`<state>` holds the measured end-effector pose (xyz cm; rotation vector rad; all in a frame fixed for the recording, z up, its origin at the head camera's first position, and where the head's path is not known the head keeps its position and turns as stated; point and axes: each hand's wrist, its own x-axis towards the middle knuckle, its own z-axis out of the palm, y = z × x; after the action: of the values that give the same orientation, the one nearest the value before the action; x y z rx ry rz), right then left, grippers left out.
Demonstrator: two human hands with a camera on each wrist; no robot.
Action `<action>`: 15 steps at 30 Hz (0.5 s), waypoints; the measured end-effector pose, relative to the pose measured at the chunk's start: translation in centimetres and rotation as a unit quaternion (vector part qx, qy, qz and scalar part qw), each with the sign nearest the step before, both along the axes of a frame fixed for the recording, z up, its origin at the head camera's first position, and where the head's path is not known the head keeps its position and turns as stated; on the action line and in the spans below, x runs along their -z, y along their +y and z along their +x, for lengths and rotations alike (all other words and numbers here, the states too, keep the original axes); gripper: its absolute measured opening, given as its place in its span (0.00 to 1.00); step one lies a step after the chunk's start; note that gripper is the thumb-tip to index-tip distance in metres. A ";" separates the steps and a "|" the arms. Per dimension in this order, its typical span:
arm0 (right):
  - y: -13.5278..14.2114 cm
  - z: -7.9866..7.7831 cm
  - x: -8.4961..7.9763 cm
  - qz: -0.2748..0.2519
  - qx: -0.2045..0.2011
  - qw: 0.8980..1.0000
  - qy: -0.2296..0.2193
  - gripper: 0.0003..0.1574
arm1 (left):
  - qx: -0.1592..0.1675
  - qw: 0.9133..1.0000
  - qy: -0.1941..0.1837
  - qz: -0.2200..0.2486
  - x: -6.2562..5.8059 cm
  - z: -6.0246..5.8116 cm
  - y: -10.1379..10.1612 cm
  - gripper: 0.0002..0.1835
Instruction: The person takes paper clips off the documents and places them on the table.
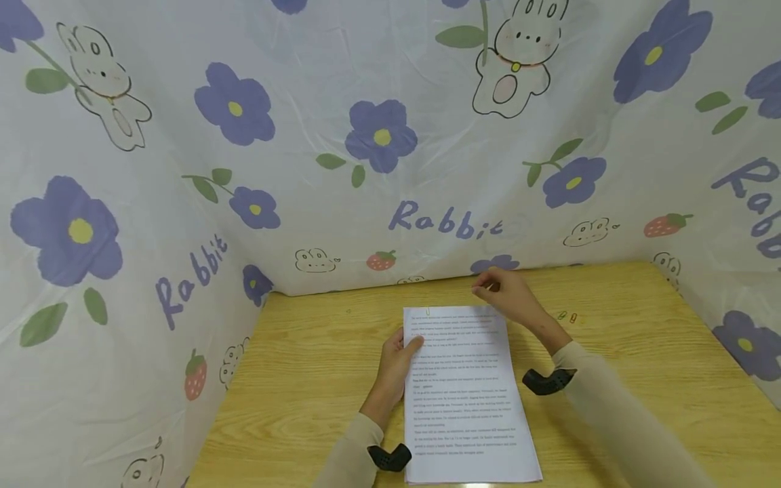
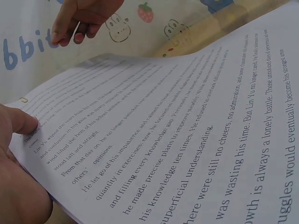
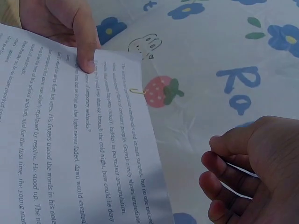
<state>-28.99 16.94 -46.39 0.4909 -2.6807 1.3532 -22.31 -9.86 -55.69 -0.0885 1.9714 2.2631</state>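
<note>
My left hand (image 1: 393, 369) grips the left edge of a stack of printed paper sheets (image 1: 466, 400), thumb on top and the other fingers behind. A yellow paper clip (image 3: 137, 91) sits on the top edge of the sheets, near the corner by the left thumb (image 3: 86, 58). Over the top right corner of the paper hovers my right hand (image 1: 512, 298), apart from the sheets. Its fingers are loosely curled, the thumb tip close to the index fingertip, and nothing shows between them in the right wrist view.
A green paper clip (image 1: 562, 315) and a reddish one (image 1: 573, 318) lie on the wooden table (image 1: 317, 379), right of the right hand. Behind and at both sides hangs a white cloth (image 1: 305, 203) printed with flowers and rabbits. Each wrist carries a black camera mount (image 1: 390, 457).
</note>
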 end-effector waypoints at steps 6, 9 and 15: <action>-1.8 0.1 -0.2 0.009 -0.013 1.000 -0.003 0.09 | -0.001 1.000 0.001 0.000 0.1 0.0 0.0 0.22; -2.7 0.3 -0.3 0.009 -0.024 1.000 -0.002 0.08 | -0.002 1.000 0.000 0.003 0.1 0.0 0.0 0.22; -4.7 0.6 -0.7 0.016 -0.046 0.999 0.004 0.06 | 0.000 1.000 0.001 0.009 0.2 0.0 0.0 0.23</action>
<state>-28.43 12.23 -45.74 0.6302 -2.7082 1.3301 -22.33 -9.83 -55.91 -0.0856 1.9523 2.2809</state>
